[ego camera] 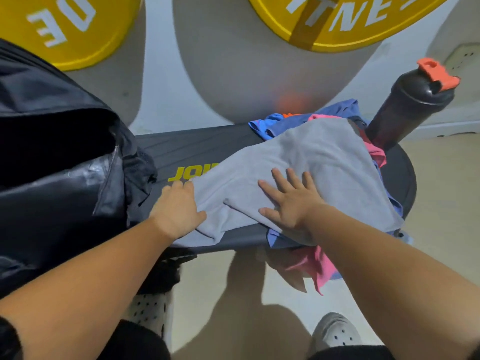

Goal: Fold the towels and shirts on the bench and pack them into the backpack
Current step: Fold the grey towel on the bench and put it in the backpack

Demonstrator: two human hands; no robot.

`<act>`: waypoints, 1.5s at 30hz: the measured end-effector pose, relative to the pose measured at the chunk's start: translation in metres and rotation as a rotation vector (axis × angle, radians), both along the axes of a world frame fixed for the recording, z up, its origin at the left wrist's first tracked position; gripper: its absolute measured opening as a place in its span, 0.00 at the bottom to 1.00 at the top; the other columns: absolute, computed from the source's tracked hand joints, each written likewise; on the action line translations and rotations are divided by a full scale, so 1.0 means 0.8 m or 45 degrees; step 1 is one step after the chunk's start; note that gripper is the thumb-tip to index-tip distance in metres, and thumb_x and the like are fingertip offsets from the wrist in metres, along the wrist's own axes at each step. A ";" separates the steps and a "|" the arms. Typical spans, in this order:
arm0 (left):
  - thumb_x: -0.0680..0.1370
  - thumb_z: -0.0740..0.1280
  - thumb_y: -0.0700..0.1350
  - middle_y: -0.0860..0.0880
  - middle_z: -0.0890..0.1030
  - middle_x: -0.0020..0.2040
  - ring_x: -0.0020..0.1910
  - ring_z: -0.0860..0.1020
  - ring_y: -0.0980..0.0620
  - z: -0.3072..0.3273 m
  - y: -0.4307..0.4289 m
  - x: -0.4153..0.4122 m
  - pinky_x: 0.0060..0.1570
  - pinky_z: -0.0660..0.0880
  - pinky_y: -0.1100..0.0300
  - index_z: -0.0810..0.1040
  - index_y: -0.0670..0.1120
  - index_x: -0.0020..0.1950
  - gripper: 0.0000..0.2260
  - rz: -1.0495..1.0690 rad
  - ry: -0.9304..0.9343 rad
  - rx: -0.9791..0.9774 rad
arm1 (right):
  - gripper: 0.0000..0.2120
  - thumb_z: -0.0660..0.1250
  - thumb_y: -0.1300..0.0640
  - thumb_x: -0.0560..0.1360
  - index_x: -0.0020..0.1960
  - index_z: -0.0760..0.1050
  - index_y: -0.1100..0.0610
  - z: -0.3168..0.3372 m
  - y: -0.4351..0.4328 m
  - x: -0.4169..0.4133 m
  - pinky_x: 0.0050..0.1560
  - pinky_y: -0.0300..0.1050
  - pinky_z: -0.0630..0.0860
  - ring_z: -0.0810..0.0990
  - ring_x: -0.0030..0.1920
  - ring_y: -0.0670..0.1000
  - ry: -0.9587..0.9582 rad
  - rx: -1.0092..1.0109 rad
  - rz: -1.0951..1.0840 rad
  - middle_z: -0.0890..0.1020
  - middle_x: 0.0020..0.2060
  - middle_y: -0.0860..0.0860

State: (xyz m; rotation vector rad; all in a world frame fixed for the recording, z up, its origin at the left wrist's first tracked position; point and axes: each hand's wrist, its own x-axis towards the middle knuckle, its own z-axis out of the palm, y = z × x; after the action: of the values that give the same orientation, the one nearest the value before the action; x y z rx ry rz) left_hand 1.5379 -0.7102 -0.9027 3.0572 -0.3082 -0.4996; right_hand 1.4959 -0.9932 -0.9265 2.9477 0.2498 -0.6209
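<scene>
The right hand [288, 201] lies flat on the grey towel [311, 157], fingers straight and spread, gripping nothing. The left hand [176, 209] grasps the towel's edge, fingers curled and thumb on the cloth. The towel is draped across the middle of the black bench [194, 146], covering blue and pink shirts [280, 123]. An open black backpack [65, 165] stands at the bench's left end, a black shaker bottle [413, 105] at its right end.

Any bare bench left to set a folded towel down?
Yes: a bare strip of bench between the backpack and grey towel, around the yellow lettering. The right end is crowded: clothes pile, shaker bottle.
</scene>
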 end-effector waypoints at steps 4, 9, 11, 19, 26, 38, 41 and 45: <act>0.71 0.68 0.42 0.42 0.75 0.52 0.51 0.75 0.40 0.001 0.001 0.005 0.43 0.68 0.53 0.73 0.42 0.52 0.11 0.058 -0.067 -0.241 | 0.36 0.41 0.27 0.76 0.78 0.34 0.37 0.008 0.006 0.010 0.75 0.68 0.37 0.37 0.80 0.61 0.080 -0.002 -0.040 0.35 0.80 0.50; 0.73 0.69 0.41 0.45 0.80 0.43 0.47 0.78 0.40 0.008 0.006 0.009 0.42 0.72 0.52 0.79 0.45 0.43 0.01 0.141 -0.190 -0.603 | 0.36 0.51 0.28 0.75 0.79 0.44 0.38 0.022 0.016 0.019 0.74 0.67 0.47 0.48 0.79 0.61 0.115 0.007 -0.071 0.45 0.80 0.51; 0.75 0.72 0.44 0.47 0.84 0.49 0.50 0.80 0.45 0.020 0.006 0.006 0.49 0.74 0.56 0.84 0.45 0.51 0.06 0.161 -0.206 -0.763 | 0.34 0.55 0.30 0.75 0.78 0.52 0.39 0.036 0.022 0.019 0.72 0.64 0.55 0.56 0.76 0.58 0.110 0.057 -0.047 0.56 0.77 0.52; 0.78 0.70 0.48 0.56 0.85 0.42 0.44 0.81 0.57 0.084 -0.019 -0.005 0.46 0.76 0.60 0.86 0.51 0.47 0.05 0.199 -0.194 -1.091 | 0.21 0.64 0.53 0.80 0.72 0.70 0.41 0.155 0.077 0.017 0.51 0.41 0.77 0.83 0.55 0.55 0.352 1.319 -0.511 0.84 0.55 0.50; 0.76 0.73 0.45 0.56 0.83 0.41 0.42 0.80 0.58 0.118 -0.061 -0.030 0.42 0.74 0.65 0.86 0.53 0.47 0.04 0.059 -0.232 -1.236 | 0.17 0.59 0.61 0.79 0.62 0.80 0.51 0.189 0.080 -0.010 0.48 0.45 0.80 0.84 0.54 0.57 0.240 1.753 -0.813 0.86 0.52 0.55; 0.72 0.71 0.47 0.50 0.74 0.45 0.48 0.74 0.43 0.032 -0.024 -0.047 0.44 0.72 0.52 0.74 0.51 0.42 0.07 0.056 -0.132 -0.576 | 0.12 0.63 0.58 0.80 0.60 0.80 0.51 0.165 0.036 -0.010 0.53 0.47 0.77 0.85 0.47 0.50 0.005 1.894 -1.039 0.85 0.51 0.49; 0.76 0.68 0.45 0.50 0.75 0.45 0.48 0.75 0.42 0.021 -0.007 -0.046 0.45 0.73 0.51 0.74 0.51 0.40 0.05 0.118 -0.141 -0.489 | 0.11 0.63 0.57 0.80 0.60 0.80 0.52 0.158 0.037 0.000 0.55 0.47 0.77 0.83 0.45 0.47 -0.010 1.922 -1.025 0.84 0.45 0.45; 0.78 0.65 0.46 0.51 0.78 0.38 0.42 0.76 0.43 0.035 0.006 -0.040 0.40 0.72 0.52 0.72 0.52 0.38 0.09 0.090 -0.068 -0.524 | 0.10 0.65 0.54 0.80 0.58 0.81 0.54 0.152 0.044 0.023 0.46 0.43 0.75 0.81 0.44 0.46 -0.036 1.861 -0.969 0.83 0.44 0.46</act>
State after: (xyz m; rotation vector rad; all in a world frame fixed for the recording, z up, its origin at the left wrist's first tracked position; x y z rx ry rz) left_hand 1.5061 -0.7056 -0.8745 2.6728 -0.2641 -0.3052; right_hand 1.5145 -0.9577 -0.8051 4.4690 -0.8641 -0.5719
